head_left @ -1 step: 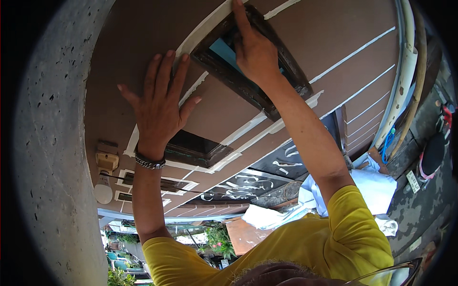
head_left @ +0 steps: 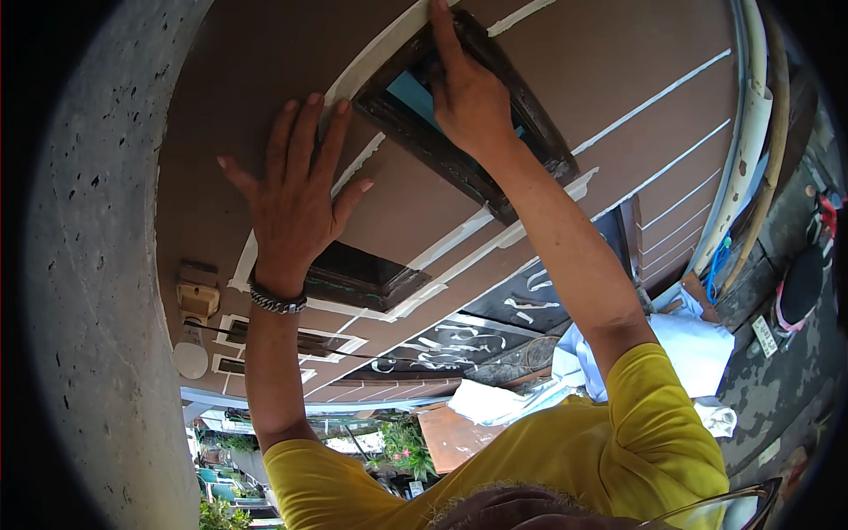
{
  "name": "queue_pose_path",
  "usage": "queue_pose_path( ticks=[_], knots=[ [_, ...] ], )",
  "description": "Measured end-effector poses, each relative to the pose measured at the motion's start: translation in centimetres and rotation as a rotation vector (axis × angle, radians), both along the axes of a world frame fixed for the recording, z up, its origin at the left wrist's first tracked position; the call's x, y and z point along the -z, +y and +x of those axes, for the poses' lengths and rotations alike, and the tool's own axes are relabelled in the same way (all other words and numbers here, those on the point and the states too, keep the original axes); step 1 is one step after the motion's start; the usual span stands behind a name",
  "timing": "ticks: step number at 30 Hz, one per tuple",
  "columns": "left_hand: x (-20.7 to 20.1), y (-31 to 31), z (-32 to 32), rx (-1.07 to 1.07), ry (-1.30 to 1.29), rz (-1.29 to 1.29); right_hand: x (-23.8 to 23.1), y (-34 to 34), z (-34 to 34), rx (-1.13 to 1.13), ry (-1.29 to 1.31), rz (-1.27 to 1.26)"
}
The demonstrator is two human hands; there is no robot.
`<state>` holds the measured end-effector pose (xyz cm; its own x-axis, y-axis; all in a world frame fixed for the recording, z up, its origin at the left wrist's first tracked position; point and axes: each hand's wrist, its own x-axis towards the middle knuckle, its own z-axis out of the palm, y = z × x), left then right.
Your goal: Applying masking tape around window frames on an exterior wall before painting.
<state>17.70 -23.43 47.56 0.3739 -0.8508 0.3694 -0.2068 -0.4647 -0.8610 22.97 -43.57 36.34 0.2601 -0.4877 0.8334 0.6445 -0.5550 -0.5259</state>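
Note:
My left hand [head_left: 296, 199] rests with spread fingers on a brown panelled wall [head_left: 609, 62], holding nothing. Its fingertips come close to a strip of pale masking tape [head_left: 375, 60] along the edge of a dark window frame [head_left: 549, 132]. Across that frame reaches my right hand [head_left: 477, 102]. Its index finger stretches up onto the tape at the frame's upper corner, while the other fingers bend inward and are partly hidden. I see nothing held in it. A second dark window [head_left: 358, 272], also edged with tape, lies just below my left hand.
A rough grey concrete surface [head_left: 97, 221] runs down the left side. Near it a round white lamp [head_left: 191, 355] hangs from the wall. Pale pipes [head_left: 738, 190] curve along the right, by a blue cord [head_left: 717, 269]. White sheets [head_left: 698, 349] lie below, near a parked motorcycle [head_left: 795, 296].
My right hand has shifted very slightly to the left over the window frame. My left hand stays where it was.

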Motion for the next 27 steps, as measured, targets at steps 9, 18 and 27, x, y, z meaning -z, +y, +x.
queue_pose_path(
  ticks=[9, 18, 27],
  knots=[
    [-0.1, 0.8, -2.2, -0.067, -0.049, 0.002, -0.8, 1.5, 0.0, 0.105, -0.086, 0.092],
    [13.9, 9.9, -14.2, 0.218, 0.658, -0.491, 0.1, 1.4, 1.1, 0.114, -0.129, 0.095],
    [39.6, 26.7, -27.7, -0.965, 1.765, -0.830, 2.6, 3.2, 1.2, 0.038, 0.005, -0.168]
  ],
)
